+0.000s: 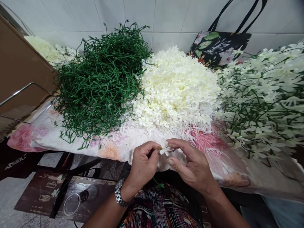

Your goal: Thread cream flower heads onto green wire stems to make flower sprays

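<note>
1. Left hand (pixel 145 161) pinching a small white flower (pixel 164 149), in front of the blossom heap (pixel 178 88).
2. Right hand (pixel 194 164) half open, fingertips near the flower.
3. Green stems (pixel 102 79) left of the heap; flowered stems (pixel 263 101) right of it.
4. Floral bag (pixel 218 47) behind it.

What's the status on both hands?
Left hand pinches white artificial flower. Right hand beside it, thumb and forefinger apart. White blossom pile beyond; nothing visibly blocking either hand.

Blossom heap (pixel 178 87) ahead, free air above.
</note>
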{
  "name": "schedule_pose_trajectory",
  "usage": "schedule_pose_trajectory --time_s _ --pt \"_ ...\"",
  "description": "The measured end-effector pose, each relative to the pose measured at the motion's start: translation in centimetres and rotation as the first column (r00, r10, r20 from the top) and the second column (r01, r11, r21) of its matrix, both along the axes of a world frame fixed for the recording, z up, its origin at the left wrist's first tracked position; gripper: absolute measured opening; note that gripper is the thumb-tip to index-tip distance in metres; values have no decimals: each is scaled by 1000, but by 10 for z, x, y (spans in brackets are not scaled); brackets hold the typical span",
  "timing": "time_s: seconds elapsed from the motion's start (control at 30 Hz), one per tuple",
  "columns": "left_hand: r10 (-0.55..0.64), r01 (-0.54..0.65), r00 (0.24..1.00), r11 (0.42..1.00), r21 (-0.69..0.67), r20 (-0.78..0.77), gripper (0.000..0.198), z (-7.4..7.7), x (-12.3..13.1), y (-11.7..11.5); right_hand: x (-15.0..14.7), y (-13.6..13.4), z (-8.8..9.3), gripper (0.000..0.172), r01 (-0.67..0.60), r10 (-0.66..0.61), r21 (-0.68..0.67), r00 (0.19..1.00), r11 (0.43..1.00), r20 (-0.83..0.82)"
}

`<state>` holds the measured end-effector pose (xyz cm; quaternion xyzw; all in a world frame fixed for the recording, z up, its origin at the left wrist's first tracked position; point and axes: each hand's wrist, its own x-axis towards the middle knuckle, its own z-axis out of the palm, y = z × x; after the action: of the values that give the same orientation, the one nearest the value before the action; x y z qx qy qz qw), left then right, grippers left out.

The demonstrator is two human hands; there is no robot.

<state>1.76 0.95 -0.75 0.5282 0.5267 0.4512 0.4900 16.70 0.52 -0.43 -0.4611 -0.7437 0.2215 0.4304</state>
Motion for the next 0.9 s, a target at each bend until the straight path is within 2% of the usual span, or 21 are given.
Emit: schedule_pose_trajectory --time_s 0.2,0.37,0.53,0.9 --pt "-23 37 993 992 117 -119 16 -3 1 -1 2 3 -3 6 -11 10 34 1000 999 23" --pt "-10 75 968 964 255 -249 18 -6 2 -3 1 5 -5 8 -49 45 52 996 997 76" --pt "7 106 941 943 316 -339 18 -8 3 -5 0 5 -10 10 -61 52 72 991 996 121" --pt "76 86 925 913 399 -373 20 -10 6 -4 -5 7 -11 12 -72 58 115 991 991 118"
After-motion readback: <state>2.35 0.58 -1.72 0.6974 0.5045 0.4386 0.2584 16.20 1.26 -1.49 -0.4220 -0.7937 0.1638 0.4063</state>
